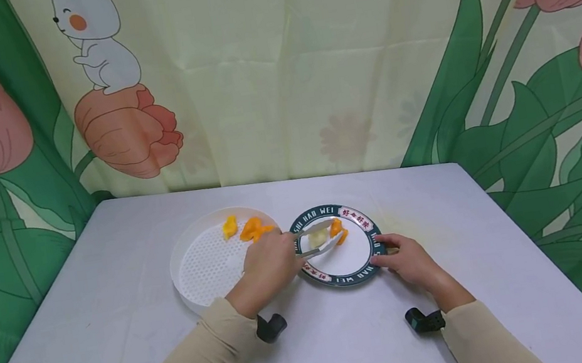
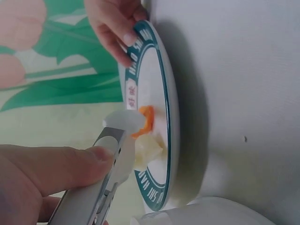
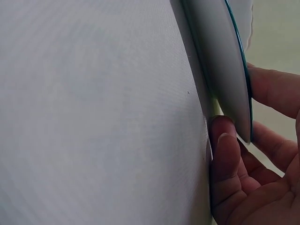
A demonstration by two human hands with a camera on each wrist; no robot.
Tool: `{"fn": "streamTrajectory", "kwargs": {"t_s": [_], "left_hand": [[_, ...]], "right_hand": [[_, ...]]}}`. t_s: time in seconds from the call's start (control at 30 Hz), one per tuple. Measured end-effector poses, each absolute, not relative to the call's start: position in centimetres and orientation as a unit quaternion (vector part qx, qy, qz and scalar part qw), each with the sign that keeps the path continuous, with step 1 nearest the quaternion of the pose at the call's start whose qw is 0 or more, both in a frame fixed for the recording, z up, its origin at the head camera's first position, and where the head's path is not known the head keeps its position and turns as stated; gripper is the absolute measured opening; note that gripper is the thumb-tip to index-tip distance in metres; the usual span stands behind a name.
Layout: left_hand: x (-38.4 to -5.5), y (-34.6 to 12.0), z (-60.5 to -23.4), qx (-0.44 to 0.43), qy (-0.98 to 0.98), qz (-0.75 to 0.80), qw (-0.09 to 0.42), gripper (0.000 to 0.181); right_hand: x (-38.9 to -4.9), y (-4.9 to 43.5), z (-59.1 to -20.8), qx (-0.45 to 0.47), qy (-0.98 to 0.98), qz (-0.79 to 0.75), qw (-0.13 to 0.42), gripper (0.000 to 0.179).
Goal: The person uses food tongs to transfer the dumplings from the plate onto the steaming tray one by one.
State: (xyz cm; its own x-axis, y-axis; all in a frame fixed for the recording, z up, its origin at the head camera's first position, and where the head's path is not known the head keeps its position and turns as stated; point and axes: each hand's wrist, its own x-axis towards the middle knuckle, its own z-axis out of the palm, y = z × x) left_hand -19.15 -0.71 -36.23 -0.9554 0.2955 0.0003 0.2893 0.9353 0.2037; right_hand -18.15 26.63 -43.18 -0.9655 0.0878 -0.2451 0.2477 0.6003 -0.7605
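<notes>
My left hand [image 1: 275,260] grips a pair of metal tongs [image 2: 86,194] with whitish tips, reaching over a round plate. The plate [image 1: 359,253] is white, with a dark green lettered rim. Orange pieces [image 1: 335,226] lie on it by the tong tips; whether the tips pinch them I cannot tell. A pale yellow piece [image 2: 148,151] sits beside them, between the tong arms in the head view. At the plate's right edge, my right hand [image 1: 408,258] holds the rim, with fingers above and below it in the right wrist view.
Left of the plate stands a round white tray [image 1: 199,285] with a dimpled or perforated base. It holds a yellow piece [image 1: 229,227] and orange pieces [image 1: 251,229], partly behind my left hand. A white cloth covers the table [image 1: 352,349]; a printed curtain [image 1: 264,84] hangs behind.
</notes>
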Motion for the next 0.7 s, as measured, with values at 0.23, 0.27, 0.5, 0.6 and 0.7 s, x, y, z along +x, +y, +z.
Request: {"fn": "streamTrajectory", "kwargs": {"t_s": [0.23,0.27,0.5,0.6,0.7], "left_hand": [[-18.94,-1.16,-35.90,0.152,0.984,0.091,0.010,0.038],[-18.95,-1.21,-35.87,0.153,0.984,0.090,0.008,0.037],[-18.82,-1.23,-35.88,0.168,0.981,0.095,0.017,0.031],[-18.68,-1.32,-35.85,0.172,0.979,0.104,0.023,0.032],[-18.59,-1.53,-35.80,0.178,0.977,0.116,0.022,0.033]], "right_hand": [[-18.03,26.58,-43.03,0.098,0.889,-0.439,0.092,0.066],[-18.02,26.59,-43.01,0.098,0.888,-0.439,0.092,0.066],[-17.92,26.54,-42.98,0.101,0.887,-0.441,0.095,0.066],[-17.88,26.52,-42.95,0.100,0.887,-0.441,0.095,0.066],[-17.89,26.55,-42.96,0.098,0.888,-0.440,0.093,0.066]]}}
